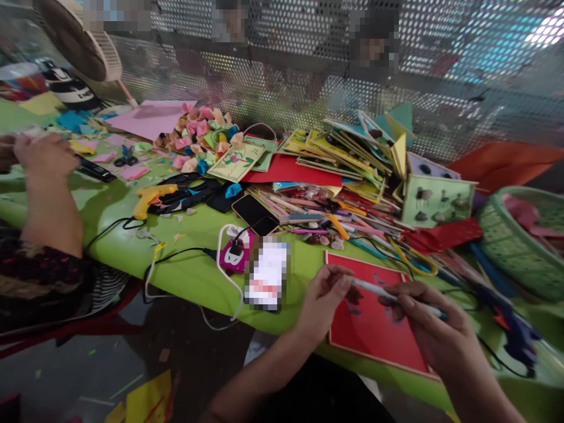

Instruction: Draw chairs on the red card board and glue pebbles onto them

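My left hand [325, 296] and my right hand [429, 326] both grip a thin white pen [379, 291] over a red card [373, 326] lying on the green table [194, 273]. The left hand's fingers pinch the pen's left end. The right hand's fingers wrap round its right part. The card has a pale border and some dark marks under the hands.
Pens and markers [317, 217], a stack of decorated cards [343, 155], a black phone [254, 212], a yellow glue gun [152, 198] and paper flowers [200, 138] litter the table. A green basket [520, 247] stands right. Another person's arm [50, 194] rests at the left.
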`<state>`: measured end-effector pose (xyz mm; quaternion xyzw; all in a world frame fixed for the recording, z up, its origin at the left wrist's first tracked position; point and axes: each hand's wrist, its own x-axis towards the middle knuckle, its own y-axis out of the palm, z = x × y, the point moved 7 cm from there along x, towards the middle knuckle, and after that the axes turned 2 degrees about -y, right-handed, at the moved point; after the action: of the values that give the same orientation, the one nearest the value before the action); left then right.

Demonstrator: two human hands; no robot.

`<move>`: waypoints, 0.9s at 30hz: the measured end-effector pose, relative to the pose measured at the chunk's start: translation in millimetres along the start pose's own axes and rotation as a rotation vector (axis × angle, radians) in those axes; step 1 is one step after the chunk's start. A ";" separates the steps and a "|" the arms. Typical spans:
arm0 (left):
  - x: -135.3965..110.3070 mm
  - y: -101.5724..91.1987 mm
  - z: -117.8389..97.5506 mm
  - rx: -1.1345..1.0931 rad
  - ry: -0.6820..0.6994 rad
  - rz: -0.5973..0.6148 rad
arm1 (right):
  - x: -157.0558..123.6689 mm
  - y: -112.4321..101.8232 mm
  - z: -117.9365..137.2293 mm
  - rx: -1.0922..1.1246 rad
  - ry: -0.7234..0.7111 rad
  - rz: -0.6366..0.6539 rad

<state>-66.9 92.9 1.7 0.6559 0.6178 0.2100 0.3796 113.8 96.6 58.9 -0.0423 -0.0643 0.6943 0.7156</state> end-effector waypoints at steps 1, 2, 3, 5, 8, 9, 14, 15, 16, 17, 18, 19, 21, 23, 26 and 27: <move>-0.2 0.7 0.4 0.026 -0.007 0.014 | -1.0 -1.8 0.5 -0.079 -0.004 0.016; -0.6 0.7 0.3 0.057 -0.008 0.019 | -2.3 -3.1 1.5 -0.164 -0.010 0.025; -1.2 0.2 -0.5 0.089 -0.003 0.015 | -3.8 -3.9 3.2 -0.250 -0.022 0.027; -2.7 -1.8 -3.0 0.138 0.016 -0.014 | -6.6 -3.1 10.4 -0.404 -0.086 0.022; -4.4 -3.9 -6.3 0.154 0.037 -0.053 | -10.7 6.7 23.5 -0.580 -0.237 0.066; -4.7 -3.8 -6.7 0.152 0.038 -0.055 | -12.2 10.9 26.6 -0.624 -0.289 0.091; -5.9 -1.9 -8.8 0.165 0.032 -0.060 | -17.6 26.2 29.8 -0.721 -0.464 0.167; -6.1 -1.8 -9.4 0.167 0.033 -0.064 | -17.9 28.8 29.3 -0.721 -0.483 0.174; -6.3 -1.8 -9.9 0.169 0.034 -0.068 | -18.0 31.5 29.0 -0.719 -0.502 0.177; -6.5 -1.7 -10.4 0.171 0.036 -0.070 | -18.0 34.4 28.9 -0.715 -0.519 0.181; -6.5 -1.8 -10.8 0.174 0.040 -0.072 | -17.7 37.1 28.9 -0.712 -0.531 0.182; -6.5 -2.1 -11.0 0.176 0.045 -0.075 | -17.2 39.8 29.0 -0.711 -0.539 0.183; -6.4 -3.4 -10.2 0.175 0.051 -0.085 | -16.3 44.5 28.7 -0.708 -0.541 0.183; -5.9 -5.6 -7.9 0.166 0.051 -0.100 | -15.3 47.2 27.5 -0.691 -0.520 0.181; -4.9 -9.4 -4.2 0.145 0.052 -0.128 | -11.5 47.1 23.6 -0.642 -0.455 0.189; -4.5 -10.6 -3.3 0.134 0.053 -0.137 | -8.3 46.2 21.4 -0.623 -0.421 0.203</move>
<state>-76.9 88.8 -3.4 0.6303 0.6837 0.1591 0.3317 64.7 89.2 72.8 -0.1203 -0.4128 0.7023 0.5673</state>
